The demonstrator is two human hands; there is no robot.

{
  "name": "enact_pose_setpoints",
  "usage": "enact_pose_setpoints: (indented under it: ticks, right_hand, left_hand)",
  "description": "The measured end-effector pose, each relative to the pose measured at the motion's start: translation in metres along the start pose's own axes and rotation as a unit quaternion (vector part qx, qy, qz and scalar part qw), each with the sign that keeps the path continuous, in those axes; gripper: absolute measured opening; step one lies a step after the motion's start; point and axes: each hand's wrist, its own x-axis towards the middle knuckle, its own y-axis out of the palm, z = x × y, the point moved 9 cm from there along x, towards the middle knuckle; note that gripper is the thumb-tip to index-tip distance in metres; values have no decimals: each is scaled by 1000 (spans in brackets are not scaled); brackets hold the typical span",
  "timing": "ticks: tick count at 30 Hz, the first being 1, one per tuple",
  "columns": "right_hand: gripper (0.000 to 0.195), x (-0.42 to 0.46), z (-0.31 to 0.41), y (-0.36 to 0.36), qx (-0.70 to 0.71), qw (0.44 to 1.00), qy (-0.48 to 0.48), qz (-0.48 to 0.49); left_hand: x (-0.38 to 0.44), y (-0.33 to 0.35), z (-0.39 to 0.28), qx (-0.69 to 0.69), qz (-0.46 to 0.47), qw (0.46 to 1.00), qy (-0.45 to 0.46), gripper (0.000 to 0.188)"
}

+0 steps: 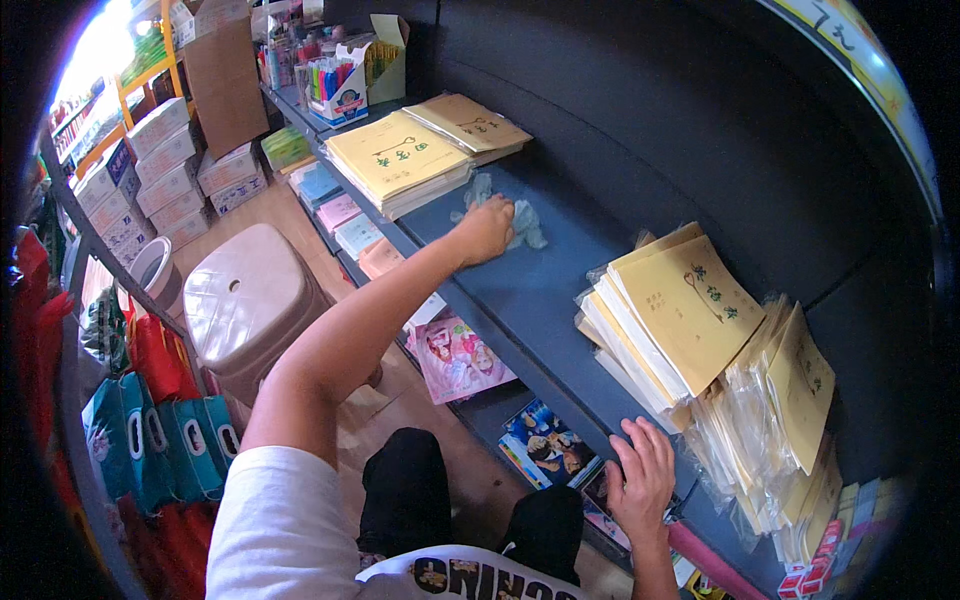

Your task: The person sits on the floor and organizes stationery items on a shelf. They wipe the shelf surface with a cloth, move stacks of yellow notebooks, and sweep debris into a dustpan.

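Observation:
My left hand (pixel 487 229) presses a crumpled pale blue-green cloth (pixel 529 223) onto the dark shelf (pixel 517 281), its fingers curled over the middle of the cloth. Beyond it lie stacks of tan-covered exercise books (pixel 401 154) in clear wrap. My right hand (pixel 642 472) rests on the shelf's front edge with the fingers spread a little and nothing in them. Just past those fingers stands a leaning pile of similar exercise books (pixel 686 307), with more wrapped books (pixel 799 382) slumped to its right.
Pens in a white box (pixel 337 90) stand at the shelf's far end. Lower shelves hold a pink picture book (pixel 459 358) and other booklets. A beige plastic stool (pixel 240 300) stands on the floor at left, near stacked white cartons (pixel 169 169) and teal bags (pixel 150 442).

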Motion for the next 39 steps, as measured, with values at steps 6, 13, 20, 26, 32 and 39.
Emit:
enact_pose_setpoints:
  ticks: [6, 13, 20, 26, 32, 39]
  right_hand:
    - [34, 3, 2, 1, 9, 1000, 3, -16]
    - [36, 4, 3, 4, 2, 1000, 6, 1]
    - [36, -1, 0, 3, -18, 1000, 17, 3]
    - [34, 3, 1, 4, 2, 1000, 18, 8]
    - [33, 2, -1, 3, -4, 1000, 14, 4]
    - [34, 2, 1, 1, 1, 1000, 4, -4]
  left_hand:
    - [-70, -1, -83, -8, 58, 994, 94, 47]
    - [-73, 7, -120, -36, 52, 989, 137, 45]
    - [9, 38, -90, -9, -30, 985, 167, 38]
    - [69, 31, -1, 39, -10, 999, 1, 27]
    - [52, 18, 20, 58, -25, 994, -90, 34]
    - [-17, -10, 24, 42, 1, 998, -50, 42]
